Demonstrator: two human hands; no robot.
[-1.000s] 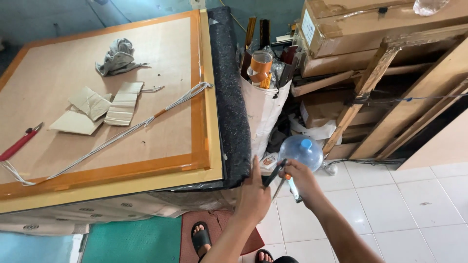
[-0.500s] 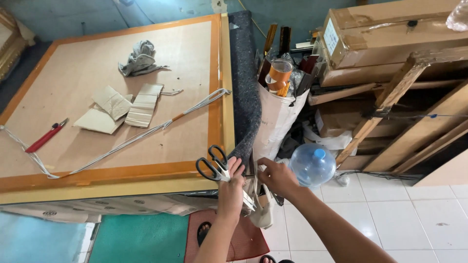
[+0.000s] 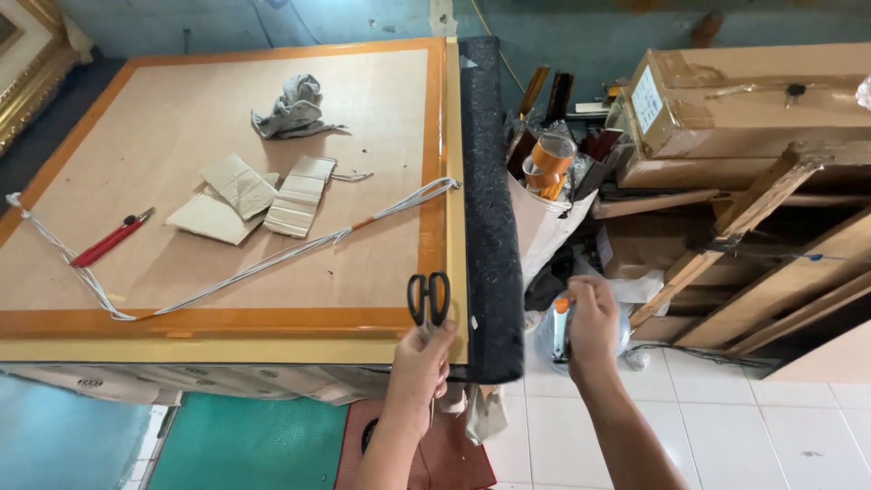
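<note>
Scissors (image 3: 428, 298) shifted right, near table edge (image 3: 458, 272).

Black scissors (image 3: 428, 298) closed, handles up, on table edge.

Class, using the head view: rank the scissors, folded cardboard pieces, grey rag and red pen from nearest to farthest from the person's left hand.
From the left hand:
1. Scissors, at the table's near edge, blades in that hand.
2. Cardboard pieces, mid-table, up and to the left.
3. Grey rag, toward the far edge, and red pen, far left: too close to call.
</note>
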